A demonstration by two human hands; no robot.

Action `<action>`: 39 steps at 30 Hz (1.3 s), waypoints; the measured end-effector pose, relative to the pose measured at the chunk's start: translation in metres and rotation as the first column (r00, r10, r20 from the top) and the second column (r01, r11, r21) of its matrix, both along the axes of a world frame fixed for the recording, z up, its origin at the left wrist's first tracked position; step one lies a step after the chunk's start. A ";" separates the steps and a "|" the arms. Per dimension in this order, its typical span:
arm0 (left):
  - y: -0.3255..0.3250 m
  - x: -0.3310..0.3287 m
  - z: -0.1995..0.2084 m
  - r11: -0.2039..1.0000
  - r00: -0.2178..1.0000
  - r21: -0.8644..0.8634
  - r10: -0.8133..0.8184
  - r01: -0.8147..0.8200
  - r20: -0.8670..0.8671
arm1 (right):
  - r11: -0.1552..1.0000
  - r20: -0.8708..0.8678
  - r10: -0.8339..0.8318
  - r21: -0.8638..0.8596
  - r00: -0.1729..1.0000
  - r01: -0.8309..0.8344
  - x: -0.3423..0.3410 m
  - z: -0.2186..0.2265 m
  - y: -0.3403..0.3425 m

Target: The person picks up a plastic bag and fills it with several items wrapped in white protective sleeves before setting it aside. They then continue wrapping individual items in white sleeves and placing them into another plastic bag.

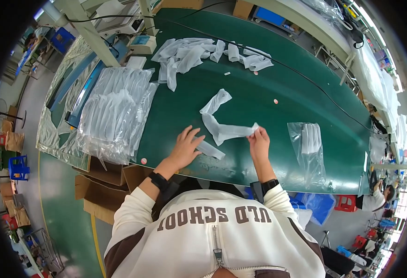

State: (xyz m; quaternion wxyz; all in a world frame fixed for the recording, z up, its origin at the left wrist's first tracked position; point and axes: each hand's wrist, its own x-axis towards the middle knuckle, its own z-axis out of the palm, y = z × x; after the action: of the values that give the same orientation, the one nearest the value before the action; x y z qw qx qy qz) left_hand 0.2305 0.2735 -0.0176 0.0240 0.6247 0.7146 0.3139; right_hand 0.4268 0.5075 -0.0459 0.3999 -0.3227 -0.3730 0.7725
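Note:
My right hand (259, 142) pinches the end of a long, thin, translucent white sleeve (233, 131), which stretches leftward over the green table (305, 104). Its left end meets or overlaps another whitish sleeve (216, 102); I cannot tell if the two are joined. My left hand (185, 147) has its fingers spread, with the thumb beside a short flat whitish sleeve (211, 150) near the table's front edge. Part of that sleeve may lie under the fingers.
A big clear bag of stacked white sleeves (115, 113) lies at the left, beside a blue bar-shaped device (86, 95). Loose sleeves (185, 54) are heaped at the back. A smaller clear bag (309, 148) sits at the right. A black cable (301, 74) crosses the table; cardboard boxes (106, 185) stand below.

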 end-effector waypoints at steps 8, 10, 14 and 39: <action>-0.003 0.014 -0.034 0.959 0.971 -0.193 -0.227 0.210 -0.073 | 0.576 0.688 -0.408 0.704 0.600 -0.416 0.034 0.033 -0.035; 0.004 0.028 -0.034 0.948 0.959 -0.189 -0.273 0.255 -0.072 | 0.526 0.702 -0.395 0.702 0.592 -0.481 0.038 0.021 -0.025; 0.020 0.052 -0.037 0.928 0.937 -0.156 -0.346 0.337 -0.037 | 0.399 0.731 -0.340 0.681 0.591 -0.614 0.039 -0.010 0.002; 0.043 0.076 -0.038 0.953 0.956 -0.074 -0.293 0.295 0.029 | 0.348 0.808 0.112 0.513 0.579 -0.784 0.072 0.038 -0.033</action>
State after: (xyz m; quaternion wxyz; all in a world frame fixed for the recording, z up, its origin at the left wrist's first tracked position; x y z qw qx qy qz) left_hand 0.3063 0.3166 -0.0559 0.1013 0.7198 0.6252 0.2843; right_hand 0.4986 0.4749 -0.0075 0.0924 -0.2018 -0.8880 0.4027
